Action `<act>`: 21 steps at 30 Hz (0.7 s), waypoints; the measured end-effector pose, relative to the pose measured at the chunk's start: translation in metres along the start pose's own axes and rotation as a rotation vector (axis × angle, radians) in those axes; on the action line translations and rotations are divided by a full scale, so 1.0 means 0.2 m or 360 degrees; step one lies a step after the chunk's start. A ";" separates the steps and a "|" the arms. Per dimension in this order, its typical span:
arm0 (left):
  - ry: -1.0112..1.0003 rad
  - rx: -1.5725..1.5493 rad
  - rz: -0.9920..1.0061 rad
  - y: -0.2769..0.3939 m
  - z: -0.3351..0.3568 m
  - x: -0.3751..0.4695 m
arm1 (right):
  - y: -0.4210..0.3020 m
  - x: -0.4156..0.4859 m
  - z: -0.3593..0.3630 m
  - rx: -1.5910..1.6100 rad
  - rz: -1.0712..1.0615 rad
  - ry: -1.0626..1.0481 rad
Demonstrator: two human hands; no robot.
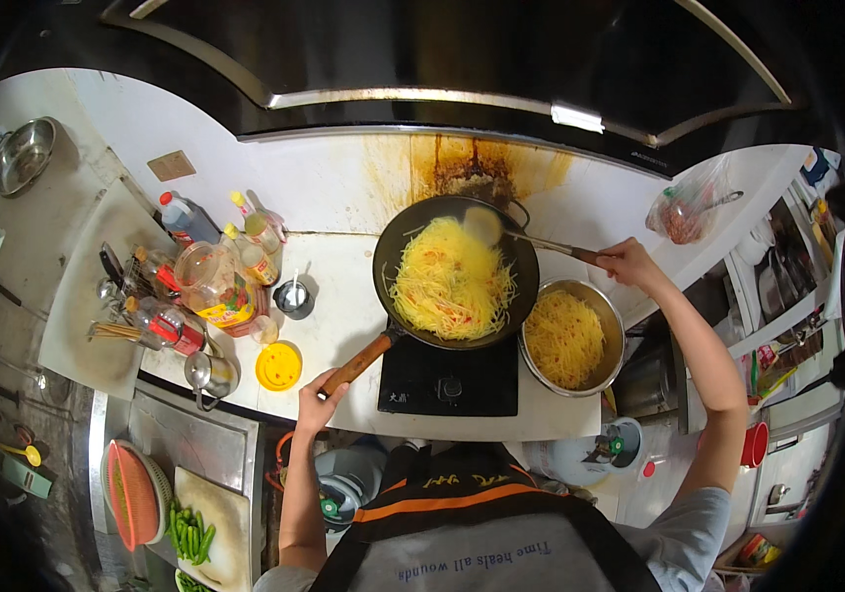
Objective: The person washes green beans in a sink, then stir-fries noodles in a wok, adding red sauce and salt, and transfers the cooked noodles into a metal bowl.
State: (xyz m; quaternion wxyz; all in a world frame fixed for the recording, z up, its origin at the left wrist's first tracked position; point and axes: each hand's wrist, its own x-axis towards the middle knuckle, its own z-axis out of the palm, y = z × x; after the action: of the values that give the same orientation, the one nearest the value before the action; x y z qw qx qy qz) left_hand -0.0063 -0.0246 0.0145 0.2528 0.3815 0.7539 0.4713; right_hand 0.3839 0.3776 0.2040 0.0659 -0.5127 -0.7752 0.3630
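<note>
A black wok [381, 277] stands over a black cooktop [448, 381] and holds a heap of thin yellow shreds [444, 285] with red bits. Its wooden handle [363, 361] lies in the grip of my left hand [319, 403]. My right hand [629, 265] grasps the brown handle of a long metal ladle [552, 244]. The ladle's bowl, partly blurred, touches the shreds at the wok's far right. Close beside the wok, below my right hand, sits a steel pot [618, 344] with similar yellow shreds inside.
Left of the wok stand a black cup with a spoon [293, 297], a yellow lid [279, 366], a steel mug [211, 376], a large plastic jar [219, 288] and several bottles [256, 255]. Green peppers [190, 534] lie on a cutting board [226, 510]. A gas cylinder [578, 459] stands under the counter.
</note>
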 end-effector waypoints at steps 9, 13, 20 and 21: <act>0.0014 0.0016 -0.0058 -0.01 0.04 -0.03 | -0.22 0.11 0.18 -0.0479 -0.1146 -0.0291; 0.0016 0.0058 -0.0085 -0.04 0.02 0.01 | -0.29 -0.27 0.12 -0.1142 -0.1294 -0.0111; -0.0125 -0.0032 -0.0054 -0.04 0.00 0.08 | -0.37 -0.69 -0.03 -0.1216 -0.1095 0.0010; -0.0113 -0.0048 -0.0050 -0.03 0.00 0.08 | -0.39 -0.73 -0.04 -0.1322 -0.1015 -0.0057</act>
State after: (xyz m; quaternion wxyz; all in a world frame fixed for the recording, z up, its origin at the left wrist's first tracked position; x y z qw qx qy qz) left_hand -0.0179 -0.0142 0.0084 0.2926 0.3823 0.7431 0.4648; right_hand 0.3974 0.2409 0.2986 -0.0490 -0.2277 -0.9725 -0.0044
